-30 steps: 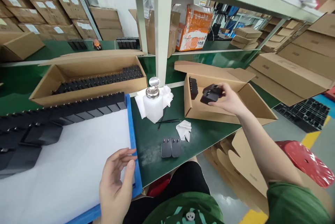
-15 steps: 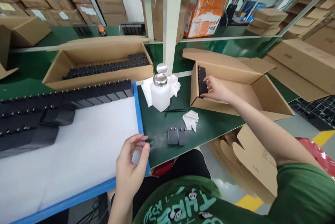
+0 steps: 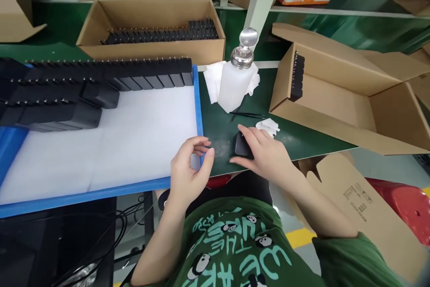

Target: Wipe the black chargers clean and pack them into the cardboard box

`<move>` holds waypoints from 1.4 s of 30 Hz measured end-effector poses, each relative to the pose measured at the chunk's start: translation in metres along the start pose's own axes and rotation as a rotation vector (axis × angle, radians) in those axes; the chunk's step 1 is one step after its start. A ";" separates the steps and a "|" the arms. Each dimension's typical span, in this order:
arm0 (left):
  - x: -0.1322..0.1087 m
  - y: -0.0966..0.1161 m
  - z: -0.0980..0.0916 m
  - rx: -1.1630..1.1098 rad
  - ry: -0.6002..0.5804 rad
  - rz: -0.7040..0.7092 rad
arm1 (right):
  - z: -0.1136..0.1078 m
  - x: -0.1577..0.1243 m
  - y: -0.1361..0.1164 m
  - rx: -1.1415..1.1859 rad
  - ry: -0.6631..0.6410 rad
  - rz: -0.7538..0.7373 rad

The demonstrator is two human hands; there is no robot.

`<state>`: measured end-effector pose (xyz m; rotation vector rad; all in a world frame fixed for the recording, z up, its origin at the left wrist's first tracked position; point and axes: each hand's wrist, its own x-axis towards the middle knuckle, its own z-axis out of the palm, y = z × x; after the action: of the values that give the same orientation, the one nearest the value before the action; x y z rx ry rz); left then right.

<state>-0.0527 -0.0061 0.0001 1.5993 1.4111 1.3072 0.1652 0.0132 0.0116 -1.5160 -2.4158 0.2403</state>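
My right hand point(image 3: 264, 155) lies on the green table point(image 3: 221, 130) near its front edge, fingers and thumb closed round the small black adapters point(image 3: 241, 144) lying there. My left hand point(image 3: 189, 168) hovers at the right rim of the blue tray point(image 3: 197, 99), fingers loosely curled and apart, holding nothing. A crumpled white wipe point(image 3: 268, 126) lies just beyond my right hand. Thin black sticks point(image 3: 247, 114) lie behind it.
A white pump bottle point(image 3: 237, 83) stands on white cloths point(image 3: 211, 82). The tray's white foam point(image 3: 134, 134) carries rows of black adapters point(image 3: 101, 72). An open carton point(image 3: 336, 99) at the right holds a short adapter row point(image 3: 297, 75); another carton point(image 3: 151, 49) sits behind the tray. Right of me is a red stool point(image 3: 410, 202).
My right hand left the right carton, where it set adapters against the left wall, and came down onto the adapters at the table's front. My view tilted downward. The left hand barely moved.
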 end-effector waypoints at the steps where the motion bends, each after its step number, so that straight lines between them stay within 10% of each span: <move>1: 0.000 0.000 0.000 0.000 0.002 0.007 | 0.003 0.003 0.002 0.049 0.010 0.033; 8: -0.002 0.002 -0.001 0.001 0.043 0.061 | -0.004 -0.011 -0.017 1.334 0.292 0.542; 17: -0.002 0.001 0.000 0.081 0.064 0.056 | 0.004 -0.016 -0.050 2.250 -0.178 0.541; 23: -0.002 0.000 0.001 0.121 0.080 0.095 | 0.003 -0.015 -0.055 2.454 -0.223 0.438; 30: -0.003 -0.001 0.001 0.126 0.096 0.117 | 0.027 -0.023 -0.074 2.524 0.333 0.155; 42: -0.005 0.000 0.001 0.137 0.095 0.116 | 0.020 -0.023 -0.070 2.372 0.075 0.134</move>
<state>-0.0516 -0.0107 -0.0016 1.7525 1.5128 1.3960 0.1081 -0.0376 0.0099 -0.2661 -0.4793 1.8802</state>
